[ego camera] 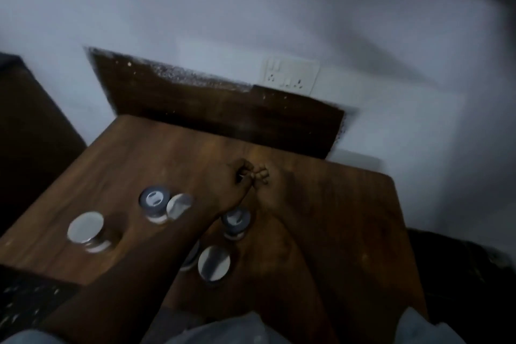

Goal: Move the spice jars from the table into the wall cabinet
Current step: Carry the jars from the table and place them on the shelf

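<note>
Jars stand on the brown wooden desk (349,232) below me, all upright with lids on, and I place everything against my left forearm, which crosses the desk diagonally from the near left corner toward the wall. To the left of the forearm stands a silver-lidded jar (86,227) by itself, well apart from the rest; closer to the forearm a grey-lidded jar (154,201) touches a second silver-lidded jar (178,205), which sits just beside my arm. To the right of the forearm stands another grey-lidded jar (236,219), and nearer to me a large silver-lidded jar (214,262); one more jar (192,257) is mostly hidden under the forearm. My left hand (237,176) is past all of them, over bare wood, its fingers curled in loosely and holding nothing. My right hand (261,174) meets it there, fingers (262,170) bent and bunched together, also holding nothing; the picture is blurred, so I cannot tell whether the two hands touch. Beyond the hands, a dark wooden panel (217,109) lines the wall, with a white socket plate (290,75) above it.
</note>
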Motion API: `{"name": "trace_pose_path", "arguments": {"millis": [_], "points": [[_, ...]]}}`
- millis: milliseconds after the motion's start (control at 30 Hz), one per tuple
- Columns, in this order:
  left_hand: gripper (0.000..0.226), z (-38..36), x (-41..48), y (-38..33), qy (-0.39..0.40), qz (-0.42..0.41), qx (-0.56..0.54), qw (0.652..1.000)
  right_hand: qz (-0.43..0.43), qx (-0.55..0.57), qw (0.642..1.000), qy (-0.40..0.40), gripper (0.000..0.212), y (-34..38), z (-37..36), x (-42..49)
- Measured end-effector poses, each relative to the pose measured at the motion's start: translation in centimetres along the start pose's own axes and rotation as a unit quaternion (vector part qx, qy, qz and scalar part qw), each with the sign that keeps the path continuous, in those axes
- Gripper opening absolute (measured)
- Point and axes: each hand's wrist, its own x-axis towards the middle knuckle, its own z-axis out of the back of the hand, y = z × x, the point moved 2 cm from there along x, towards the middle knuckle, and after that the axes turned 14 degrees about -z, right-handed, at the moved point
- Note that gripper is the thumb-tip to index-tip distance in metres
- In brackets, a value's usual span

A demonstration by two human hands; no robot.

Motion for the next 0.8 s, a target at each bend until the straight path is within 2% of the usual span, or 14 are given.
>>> {"name": "trace_pose_path", "arguments": {"millis": [67, 167, 267, 333, 400, 467, 500, 533, 633, 700, 800], "points": [[0.032, -0.5, -2.5, 1.6, 0.023, 0.023, 0.028, 0.999, -0.011, -0.032, 0.999, 0.015, 0.011, -0.7, -2.1, -1.2], [0.029, -1.2, -5.3, 3.3, 0.078, 0.075, 0.042, 0.993, -0.045, -0.105, 0.988, 0.107, 0.029, -1.6, -4.8, -2.4], [0.029, -2.3, -7.3, 4.6, 0.195, 0.085, 0.098, 0.972, -0.033, -0.156, 0.977, 0.140, 0.026, -2.5, -6.8, -4.1], [0.032, -3.0, -8.7, 4.9, 0.290, 0.041, 0.163, 0.942, -0.031, -0.150, 0.978, 0.143, 0.017, -3.6, -8.1, -5.7], [0.052, -3.9, -10.6, 5.3, 0.382, 0.008, 0.221, 0.897, -0.053, -0.149, 0.976, 0.151, 0.015, -4.8, -9.4, -6.9], [0.091, -4.8, -12.6, 5.7, 0.467, 0.022, 0.262, 0.845, -0.073, -0.158, 0.971, 0.166, 0.019, -5.9, -10.2, -7.7], [0.102, -5.2, -13.4, 5.8, 0.484, 0.014, 0.284, 0.828, -0.077, -0.157, 0.968, 0.178, 0.021, -6.3, -10.6, -7.9], [0.103, -5.6, -14.0, 6.0, 0.483, 0.000, 0.296, 0.824, -0.072, -0.144, 0.969, 0.187, 0.022, -6.8, -11.0, -7.9], [0.090, -6.1, -14.3, 6.7, 0.434, -0.054, 0.299, 0.848, -0.064, -0.126, 0.967, 0.213, 0.026, -7.2, -11.1, -7.9], [0.089, -5.6, -13.5, 6.9, 0.392, -0.063, 0.273, 0.876, -0.070, -0.115, 0.965, 0.224, 0.025, -7.3, -10.8, -7.5], [0.079, -3.9, -11.4, 5.9, 0.333, -0.038, 0.146, 0.931, -0.092, -0.046, 0.971, 0.218, 0.024, -6.8, -9.4, -6.2]]}}
